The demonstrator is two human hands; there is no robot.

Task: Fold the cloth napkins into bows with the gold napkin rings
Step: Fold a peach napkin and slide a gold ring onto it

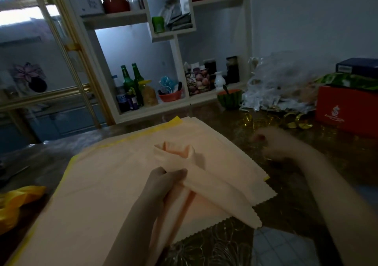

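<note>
Head view: a gathered peach napkin [214,192] is held pinched at its middle by the left hand [163,186], thumb and fingers closed tight round the pleats. One looped end stands up beyond the grip. The other end trails down and right toward the table edge. The napkin is held over a stack of flat napkins [102,183] on the table [286,204].

The right hand [280,143] is blurred, out to the right near the gold napkin rings [294,121]. Whether its grip is closed on a ring cannot be told. A red box [343,110] stands just beyond the rings. Yellow cloth [18,200] lies at far left.

Step judged: a ring is being fetched, to be slid onto the napkin's waist. The pinch should be firm and narrow so the pleats are not lost. One end is best threaded first, the ring drawn to the centre, then both halves fanned evenly.
</note>
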